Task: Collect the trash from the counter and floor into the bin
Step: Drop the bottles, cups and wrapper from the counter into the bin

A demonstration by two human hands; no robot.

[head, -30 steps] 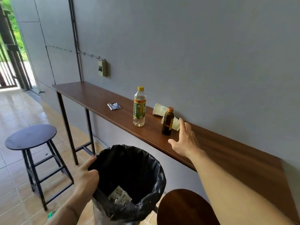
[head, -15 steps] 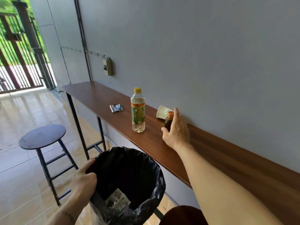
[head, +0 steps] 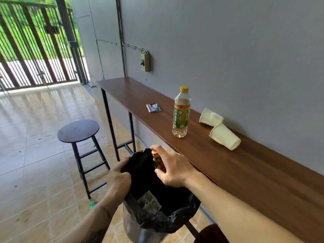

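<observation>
Here we log: right hand (head: pixel 172 170) clasping brown bottle (head: pixel 158 161) over bin (head: pixel 157 220); left hand (head: pixel 118 179) gripping bin rim; cups (head: pixel 218 128), tea bottle (head: pixel 181 112), wrapper (head: pixel 153 108) on counter (head: pixel 236 165).

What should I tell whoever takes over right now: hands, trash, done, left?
Right hand: holds the small brown bottle over the bin, not yet released.
Left hand: grips the bin's rim, holding the black liner open.
Done: some packaging already lies in the bin.
Left on the counter: upright tea bottle, two tipped paper cups, a small wrapper.
Floor: something green beside the left forearm, mostly hidden.
</observation>
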